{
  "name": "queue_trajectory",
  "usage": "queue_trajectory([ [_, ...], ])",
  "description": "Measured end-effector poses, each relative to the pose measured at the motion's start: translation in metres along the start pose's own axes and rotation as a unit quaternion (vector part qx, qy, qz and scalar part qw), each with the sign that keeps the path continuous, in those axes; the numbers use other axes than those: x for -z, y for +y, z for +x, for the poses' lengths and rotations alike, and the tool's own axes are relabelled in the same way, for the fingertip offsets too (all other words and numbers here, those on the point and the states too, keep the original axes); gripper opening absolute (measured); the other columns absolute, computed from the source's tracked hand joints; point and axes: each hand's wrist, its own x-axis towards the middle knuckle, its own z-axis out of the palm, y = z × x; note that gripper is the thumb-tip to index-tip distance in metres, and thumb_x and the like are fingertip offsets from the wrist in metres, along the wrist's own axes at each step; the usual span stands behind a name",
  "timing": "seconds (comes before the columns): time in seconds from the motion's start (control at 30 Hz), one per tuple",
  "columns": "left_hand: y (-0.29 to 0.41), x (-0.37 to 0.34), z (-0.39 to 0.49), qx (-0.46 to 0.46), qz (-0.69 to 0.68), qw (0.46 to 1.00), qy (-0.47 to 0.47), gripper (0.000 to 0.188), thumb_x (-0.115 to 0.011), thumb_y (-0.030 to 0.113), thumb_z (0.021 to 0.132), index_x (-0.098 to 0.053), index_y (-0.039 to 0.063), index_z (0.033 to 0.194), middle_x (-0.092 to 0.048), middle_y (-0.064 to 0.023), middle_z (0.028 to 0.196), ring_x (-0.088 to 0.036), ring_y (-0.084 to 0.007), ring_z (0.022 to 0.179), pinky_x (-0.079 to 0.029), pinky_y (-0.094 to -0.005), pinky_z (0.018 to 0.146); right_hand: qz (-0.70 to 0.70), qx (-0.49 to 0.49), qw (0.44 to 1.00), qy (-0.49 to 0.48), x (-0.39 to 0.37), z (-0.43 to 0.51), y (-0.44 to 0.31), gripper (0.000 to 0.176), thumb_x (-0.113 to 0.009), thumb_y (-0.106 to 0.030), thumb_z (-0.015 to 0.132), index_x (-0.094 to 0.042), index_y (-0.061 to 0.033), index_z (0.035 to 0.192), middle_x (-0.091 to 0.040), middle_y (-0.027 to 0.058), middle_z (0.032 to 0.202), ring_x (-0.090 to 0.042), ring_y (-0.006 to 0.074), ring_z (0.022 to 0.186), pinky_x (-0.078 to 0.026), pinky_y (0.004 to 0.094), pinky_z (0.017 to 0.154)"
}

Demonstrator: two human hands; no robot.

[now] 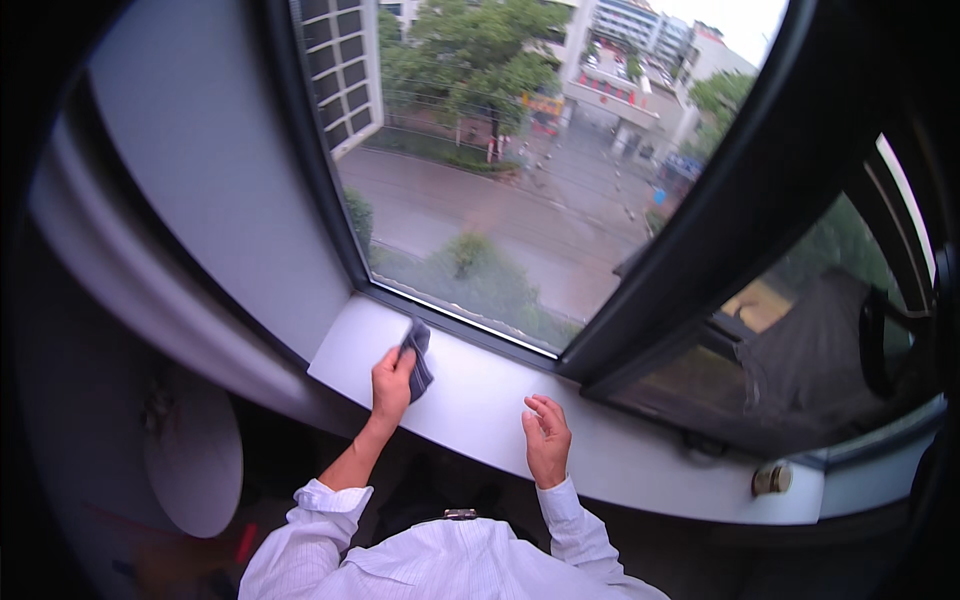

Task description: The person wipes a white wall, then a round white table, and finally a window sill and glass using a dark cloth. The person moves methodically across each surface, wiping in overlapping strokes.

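Note:
My left hand [392,381] grips a dark grey cloth [421,375] above the left part of a white windowsill [480,405]. Part of the cloth hangs from the fingers over the sill; whether it touches the surface I cannot tell. Over the sill's middle, my right hand [547,439] holds nothing, its fingers loosely curled and apart. Both hands are in front of a tall dark-framed window [480,247], its lower frame running along the back of the sill.
A small cylindrical container [772,479] stands near the sill's right end. To the left hangs a pale curtain [172,307], with a round white table [196,457] below it. A dark window sash [675,225] is at the right. Outside are trees, a road and buildings.

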Motion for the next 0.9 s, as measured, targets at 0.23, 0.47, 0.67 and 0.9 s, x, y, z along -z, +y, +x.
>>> queue_trajectory([
  [0.23, 0.125, -0.015, 0.083, -0.222, -0.233, 0.935, 0.15, 0.03, -0.062, 0.017, 0.115, -0.073, -0.003, 0.135, -0.075, 0.0003, 0.119, -0.063, -0.0086, 0.106, -0.049, -0.0255, 0.097, -0.117, 0.205, 0.97, -0.05, -0.003, 0.055, -0.121, 0.031, -0.078, -0.005, 0.094, -0.077, -0.0001, 0.125, -0.069, 0.0197, 0.135, -0.068, 0.0367, 0.126, -0.053, 0.0418, 0.107],
  [0.47, 0.228, -0.028, 0.178, -0.594, 0.045, 0.772, 0.224, 0.034, -0.061, 0.011, 0.113, -0.064, -0.002, 0.144, -0.058, -0.0227, 0.159, -0.057, -0.0409, 0.145, -0.044, -0.0459, 0.12, -0.223, 0.378, 0.899, -0.01, -0.027, 0.108, -0.21, 0.04, -0.082, -0.002, 0.089, -0.074, -0.0008, 0.128, -0.06, 0.0243, 0.145, -0.062, 0.0445, 0.132, -0.054, 0.0505, 0.106],
  [0.67, 0.227, -0.031, 0.217, -0.626, 0.184, 0.736, 0.18, 0.051, -0.063, 0.035, 0.111, -0.06, 0.009, 0.155, -0.036, -0.0338, 0.171, -0.033, -0.0612, 0.154, -0.027, -0.0702, 0.124, -0.387, 0.468, 0.793, 0.053, -0.029, 0.156, -0.233, 0.044, -0.084, -0.008, 0.09, -0.073, -0.0037, 0.132, -0.057, 0.0248, 0.15, -0.055, 0.0487, 0.143, -0.05, 0.0548, 0.117],
  [0.9, 0.258, -0.034, 0.229, -0.647, 0.213, 0.703, 0.205, 0.072, -0.066, 0.056, 0.106, -0.055, 0.008, 0.159, -0.029, -0.0372, 0.172, -0.031, -0.0626, 0.154, -0.025, -0.0724, 0.121, -0.532, 0.47, 0.697, 0.098, -0.002, 0.185, -0.24, 0.057, -0.087, -0.019, 0.089, -0.07, -0.0138, 0.144, -0.052, 0.0165, 0.162, -0.046, 0.041, 0.154, -0.038, 0.0543, 0.127],
])
